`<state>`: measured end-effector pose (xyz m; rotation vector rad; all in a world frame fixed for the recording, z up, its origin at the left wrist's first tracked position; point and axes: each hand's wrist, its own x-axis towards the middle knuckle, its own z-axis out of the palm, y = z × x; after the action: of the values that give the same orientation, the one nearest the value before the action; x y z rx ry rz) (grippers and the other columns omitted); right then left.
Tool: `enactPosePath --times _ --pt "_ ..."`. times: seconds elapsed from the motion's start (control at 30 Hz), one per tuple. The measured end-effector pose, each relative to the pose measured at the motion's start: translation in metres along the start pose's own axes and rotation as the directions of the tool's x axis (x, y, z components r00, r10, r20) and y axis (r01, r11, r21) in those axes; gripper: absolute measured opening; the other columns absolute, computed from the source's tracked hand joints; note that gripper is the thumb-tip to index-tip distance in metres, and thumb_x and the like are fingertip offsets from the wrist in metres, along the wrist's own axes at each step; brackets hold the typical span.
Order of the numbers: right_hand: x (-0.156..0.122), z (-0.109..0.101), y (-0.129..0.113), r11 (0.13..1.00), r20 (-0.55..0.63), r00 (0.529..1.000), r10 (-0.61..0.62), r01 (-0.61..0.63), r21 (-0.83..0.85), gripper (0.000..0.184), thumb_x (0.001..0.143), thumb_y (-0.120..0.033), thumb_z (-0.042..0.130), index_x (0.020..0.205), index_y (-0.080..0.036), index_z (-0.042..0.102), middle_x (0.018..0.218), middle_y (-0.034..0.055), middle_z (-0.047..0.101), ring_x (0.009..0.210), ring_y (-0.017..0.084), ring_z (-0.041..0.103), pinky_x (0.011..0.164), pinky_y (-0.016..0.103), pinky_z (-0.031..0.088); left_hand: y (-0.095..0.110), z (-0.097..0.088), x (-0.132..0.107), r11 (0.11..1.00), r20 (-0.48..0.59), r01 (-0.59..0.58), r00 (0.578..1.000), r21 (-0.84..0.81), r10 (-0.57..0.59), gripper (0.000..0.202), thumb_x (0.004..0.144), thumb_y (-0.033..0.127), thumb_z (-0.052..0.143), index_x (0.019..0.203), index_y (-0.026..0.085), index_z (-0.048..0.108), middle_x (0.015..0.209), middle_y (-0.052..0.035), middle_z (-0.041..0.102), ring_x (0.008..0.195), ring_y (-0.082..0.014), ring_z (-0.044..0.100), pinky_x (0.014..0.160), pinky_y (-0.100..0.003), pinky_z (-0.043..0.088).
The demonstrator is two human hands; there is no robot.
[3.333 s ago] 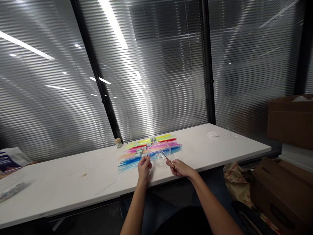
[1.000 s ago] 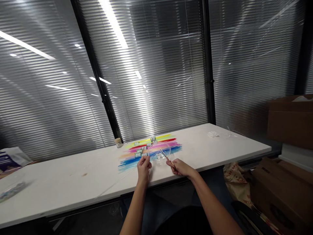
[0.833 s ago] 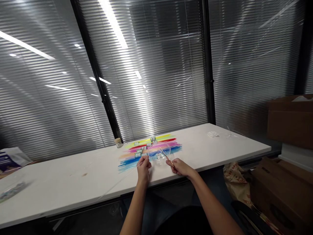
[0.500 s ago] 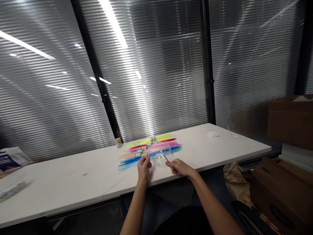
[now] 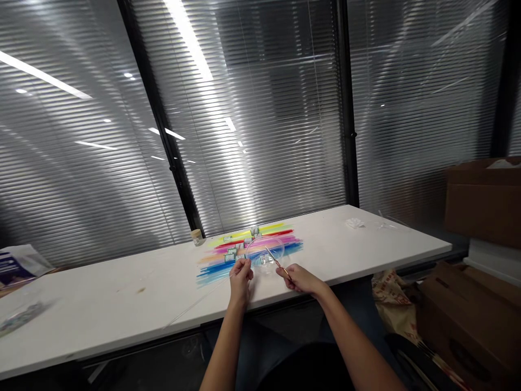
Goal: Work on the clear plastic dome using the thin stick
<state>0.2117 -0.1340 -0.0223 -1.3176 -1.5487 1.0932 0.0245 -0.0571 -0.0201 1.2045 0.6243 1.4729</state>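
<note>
My left hand (image 5: 240,278) pinches the end of a thin clear thread (image 5: 191,305) that trails down to the left across the white table (image 5: 122,304). My right hand (image 5: 299,278) grips a slim reddish needle-like tool (image 5: 274,258) whose tip points into a clear round dish (image 5: 265,254). The dish sits on a row of coloured tubes (image 5: 248,248), yellow, red, pink and blue, laid side by side. Both hands rest near the table's front edge, either side of the dish.
A small tan spool (image 5: 197,237) stands behind the tubes by the blinds. A white crumpled scrap (image 5: 354,223) lies far right. A clear bag of small pieces (image 5: 18,317) sits far left. Cardboard boxes (image 5: 482,198) stack up at the right.
Almost nothing differs; the tool tip in my right hand wavers slightly over the dish, and the thread has shifted a little on the table.
</note>
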Motion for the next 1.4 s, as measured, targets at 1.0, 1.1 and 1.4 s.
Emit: enactPosePath --times 1.0,1.1,1.4 --pt "0.0000 0.0022 -0.0006 0.998 -0.032 0.999 0.003 -0.001 0.062 0.054 0.085 -0.057 0.051 0.049 -0.019 0.039 0.041 -0.0042 0.038 0.039 0.007 0.030 0.043 0.024 0.022 0.0069 0.0045 -0.0024 0.997 -0.073 0.021 0.997 -0.081 -0.027 0.044 0.062 0.051 0.076 0.060 0.018 0.047 0.054 0.0066 0.036 0.045 -0.0060 0.031 0.044 -0.021 0.027" --pt "-0.0006 0.0024 -0.0019 0.999 -0.041 0.999 0.004 -0.002 0.048 0.053 0.086 -0.056 0.050 0.049 -0.019 0.040 0.041 -0.0036 0.039 0.039 0.007 0.030 0.044 0.025 0.022 0.0076 0.0038 -0.0021 0.994 -0.122 0.010 0.992 -0.110 -0.023 0.046 0.062 0.050 0.075 0.057 0.018 0.043 0.051 0.0074 0.033 0.044 -0.0061 0.029 0.043 -0.021 0.027" --pt "0.0027 0.0032 0.0036 0.999 -0.043 0.999 -0.009 0.011 0.048 0.054 0.085 -0.057 0.049 0.048 -0.020 0.038 0.041 -0.0037 0.038 0.040 0.007 0.029 0.044 0.025 0.021 0.0038 0.0036 -0.0007 0.997 -0.128 0.016 0.991 -0.077 -0.026 0.048 0.060 0.048 0.077 0.054 0.018 0.041 0.048 0.0079 0.031 0.043 -0.0053 0.029 0.043 -0.020 0.026"
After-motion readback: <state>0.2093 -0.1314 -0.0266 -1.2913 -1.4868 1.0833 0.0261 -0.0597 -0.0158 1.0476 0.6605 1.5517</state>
